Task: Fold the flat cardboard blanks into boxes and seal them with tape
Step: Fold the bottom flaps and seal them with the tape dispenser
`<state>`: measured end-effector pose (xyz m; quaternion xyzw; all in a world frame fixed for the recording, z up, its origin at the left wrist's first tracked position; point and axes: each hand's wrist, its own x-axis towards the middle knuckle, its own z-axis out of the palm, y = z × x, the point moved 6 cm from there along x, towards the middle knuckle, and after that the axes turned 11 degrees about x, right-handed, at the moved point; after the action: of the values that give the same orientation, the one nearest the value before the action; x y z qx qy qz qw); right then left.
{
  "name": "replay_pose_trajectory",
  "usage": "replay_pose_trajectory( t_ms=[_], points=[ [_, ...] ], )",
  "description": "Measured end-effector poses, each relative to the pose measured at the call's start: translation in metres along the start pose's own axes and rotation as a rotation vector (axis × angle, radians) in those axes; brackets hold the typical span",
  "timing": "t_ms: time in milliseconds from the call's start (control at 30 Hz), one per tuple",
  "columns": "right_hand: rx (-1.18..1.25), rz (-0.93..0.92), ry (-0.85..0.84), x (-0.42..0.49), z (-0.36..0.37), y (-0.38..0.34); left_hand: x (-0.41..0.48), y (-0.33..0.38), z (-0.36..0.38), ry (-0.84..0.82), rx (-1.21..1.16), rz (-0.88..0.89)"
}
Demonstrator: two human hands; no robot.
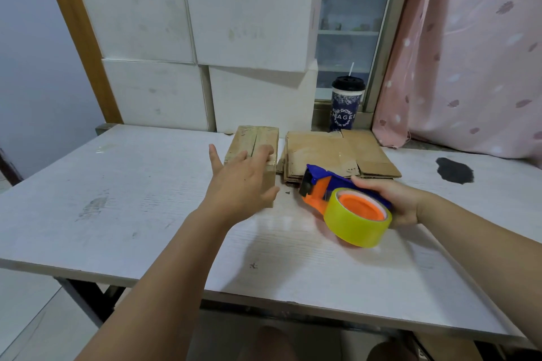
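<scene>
A small folded brown cardboard box (258, 141) stands on the white table (140, 184), taped along its top seam. My left hand (240, 182) reaches over its near end with fingers spread and relaxed, fingertips at the box's top edge. To the right lies a stack of flat cardboard blanks (334, 152). In front of that stack my right hand (396, 199) grips the blue and orange tape dispenser (322, 184) by its handle. The dispenser carries a yellow roll of tape (357, 226) and hovers just above the table.
Large white boxes (205, 23) are stacked against the back of the table. A dark drink cup with a straw (346, 105) stands on the sill behind the blanks. A pink curtain (469, 53) hangs at the right. A black smear (454, 170) marks the table's right side.
</scene>
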<state>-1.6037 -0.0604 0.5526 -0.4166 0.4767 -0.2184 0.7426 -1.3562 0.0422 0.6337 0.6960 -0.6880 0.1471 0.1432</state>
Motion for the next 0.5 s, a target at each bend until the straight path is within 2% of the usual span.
replay_pose_trajectory(
  t_ms=[200, 400, 500],
  points=[
    [-0.275, -0.051, 0.055, -0.010, -0.005, -0.017, 0.001, 0.001, 0.005, -0.004, 0.082, -0.001],
    [-0.340, -0.045, -0.016, -0.010, 0.001, -0.023, 0.000, 0.000, 0.006, 0.000, 0.065, -0.013],
    [-0.451, -0.087, -0.007, -0.010, 0.004, -0.023, -0.001, 0.001, 0.006, 0.010, 0.062, -0.022]
  ],
)
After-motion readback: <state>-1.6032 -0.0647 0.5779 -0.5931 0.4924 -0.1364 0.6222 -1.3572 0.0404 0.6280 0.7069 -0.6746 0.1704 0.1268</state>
